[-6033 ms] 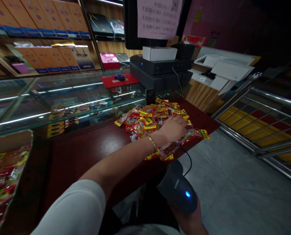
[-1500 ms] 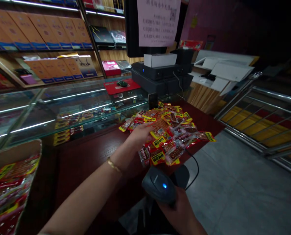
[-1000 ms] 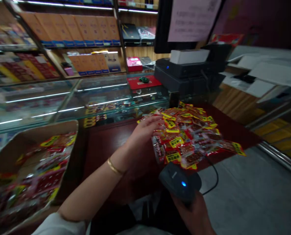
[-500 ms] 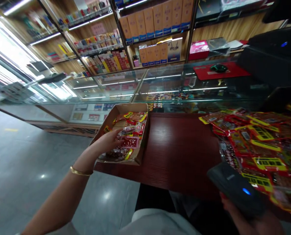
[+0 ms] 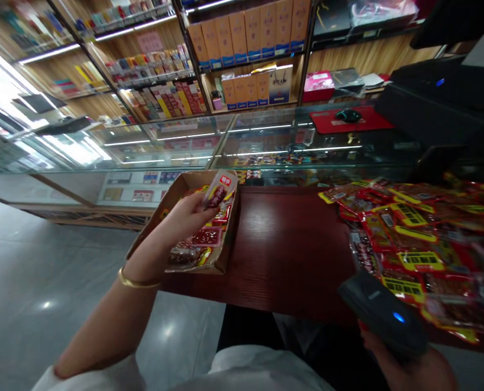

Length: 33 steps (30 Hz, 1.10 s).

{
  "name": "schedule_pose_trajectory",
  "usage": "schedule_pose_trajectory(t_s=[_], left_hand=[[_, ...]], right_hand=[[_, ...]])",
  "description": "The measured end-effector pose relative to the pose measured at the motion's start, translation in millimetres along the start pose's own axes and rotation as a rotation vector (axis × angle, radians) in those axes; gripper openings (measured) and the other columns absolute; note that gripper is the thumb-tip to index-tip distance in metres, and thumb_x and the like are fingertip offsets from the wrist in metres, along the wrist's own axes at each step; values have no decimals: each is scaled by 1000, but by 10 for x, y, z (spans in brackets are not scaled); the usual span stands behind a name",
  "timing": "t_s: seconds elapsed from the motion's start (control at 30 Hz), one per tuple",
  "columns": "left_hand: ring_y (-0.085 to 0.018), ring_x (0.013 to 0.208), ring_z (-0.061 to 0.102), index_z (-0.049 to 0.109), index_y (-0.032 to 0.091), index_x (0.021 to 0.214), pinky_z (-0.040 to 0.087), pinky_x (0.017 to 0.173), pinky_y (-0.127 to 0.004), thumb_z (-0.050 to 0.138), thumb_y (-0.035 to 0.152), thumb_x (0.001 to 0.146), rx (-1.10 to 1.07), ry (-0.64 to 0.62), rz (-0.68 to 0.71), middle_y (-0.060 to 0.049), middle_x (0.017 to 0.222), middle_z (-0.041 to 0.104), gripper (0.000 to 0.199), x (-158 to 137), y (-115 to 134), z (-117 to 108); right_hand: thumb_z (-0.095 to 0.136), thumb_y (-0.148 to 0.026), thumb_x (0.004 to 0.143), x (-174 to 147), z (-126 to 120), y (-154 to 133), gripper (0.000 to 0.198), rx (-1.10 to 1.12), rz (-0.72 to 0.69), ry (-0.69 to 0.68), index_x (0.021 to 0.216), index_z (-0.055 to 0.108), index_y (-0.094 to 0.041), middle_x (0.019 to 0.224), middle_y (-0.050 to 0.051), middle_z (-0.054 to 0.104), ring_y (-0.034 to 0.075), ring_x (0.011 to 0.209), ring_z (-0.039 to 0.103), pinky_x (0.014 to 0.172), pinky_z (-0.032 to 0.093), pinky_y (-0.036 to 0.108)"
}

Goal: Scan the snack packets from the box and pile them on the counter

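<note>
Seemingly so that its label stays uncovered, a clear packet [image 5: 221, 187] is pinched by its near end between the left hand's [image 5: 183, 220] thumb and fingers, jutting towards two o'clock above the cardboard box [image 5: 221, 262], which sits at nine o'clock on the tabletop [image 5: 280, 250]. At four o'clock the right hand [image 5: 419, 366] wraps a scanner [image 5: 382, 309] from below, probably for steadiness, near the packet pile [image 5: 413, 236] at three.

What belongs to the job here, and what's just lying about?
Apparently in use:
clear plastic packet, left hand
dark grey plastic scanner, right hand
open brown cardboard box
piled red and yellow plastic packets

Lying about:
dark computer mouse
rectangular red mat
</note>
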<state>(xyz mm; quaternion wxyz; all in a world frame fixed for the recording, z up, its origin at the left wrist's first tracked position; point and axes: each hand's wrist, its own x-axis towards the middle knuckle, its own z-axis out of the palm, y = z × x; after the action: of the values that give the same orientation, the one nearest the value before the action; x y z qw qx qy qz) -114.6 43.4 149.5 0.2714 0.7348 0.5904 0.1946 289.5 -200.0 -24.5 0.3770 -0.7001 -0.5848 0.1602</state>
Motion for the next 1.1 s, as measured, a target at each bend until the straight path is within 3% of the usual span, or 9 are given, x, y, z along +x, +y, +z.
schedule_pose_trajectory(t_s=[0.1, 0.2, 0.3, 0.4, 0.6, 0.73, 1.1], left_hand=[[-18, 76, 70, 63, 17, 105, 55, 70, -30, 63, 31, 84, -524, -193, 9, -6, 93, 74, 26, -25, 517, 492], [-13, 58, 64, 57, 19, 108, 52, 58, -25, 61, 20, 81, -707, -405, -59, -1, 83, 70, 27, 193, 862, 1131], [-12, 51, 62, 57, 18, 110, 48, 51, -22, 59, 16, 81, -761, -520, -158, 1, 78, 67, 29, 516, 944, 1647], [-13, 60, 68, 64, 18, 115, 47, 53, -20, 66, 25, 83, -856, -564, -140, -3, 86, 72, 32, 723, 805, 1919], [-15, 77, 68, 77, 19, 111, 54, 65, -24, 69, 52, 86, -921, -587, -152, -9, 101, 78, 41, 732, 485, 1995], [-17, 83, 67, 77, 20, 115, 55, 66, -25, 66, 53, 87, -901, -574, -184, -10, 103, 78, 44, 741, 481, 1984], [-18, 88, 71, 69, 20, 130, 56, 75, -29, 58, 49, 97, -871, -591, -227, -13, 115, 77, 45, 744, 521, 1989]], right_hand=[[68, -48, 86, 60, 28, -101, 32, -57, -13, 63, 84, 81, -19, 80, 10, 83, 32, 71, 81, 64, 66, 34], [68, -47, 88, 141, 7, -241, 29, -46, -84, 61, 85, 80, -21, 82, 8, 84, 29, 73, 82, 65, 65, 30], [66, -45, 91, 182, -27, -375, 27, -28, -135, 33, 91, 80, -22, 86, 7, 84, 26, 75, 82, 67, 65, 27], [63, -45, 94, 177, -25, -459, 28, -62, -115, 40, 94, 79, -21, 88, 8, 84, 27, 79, 82, 70, 65, 28], [61, -41, 96, 210, 43, -505, 29, -120, -232, -20, 105, 78, -19, 88, 8, 84, 26, 78, 82, 75, 67, 31], [59, -41, 97, 276, 73, -568, 32, -138, -267, -14, 105, 78, -17, 88, 10, 83, 27, 79, 82, 77, 67, 32], [61, -46, 96, 239, 80, -568, 33, -129, -162, 23, 98, 77, -18, 88, 10, 84, 28, 79, 82, 71, 66, 30]])
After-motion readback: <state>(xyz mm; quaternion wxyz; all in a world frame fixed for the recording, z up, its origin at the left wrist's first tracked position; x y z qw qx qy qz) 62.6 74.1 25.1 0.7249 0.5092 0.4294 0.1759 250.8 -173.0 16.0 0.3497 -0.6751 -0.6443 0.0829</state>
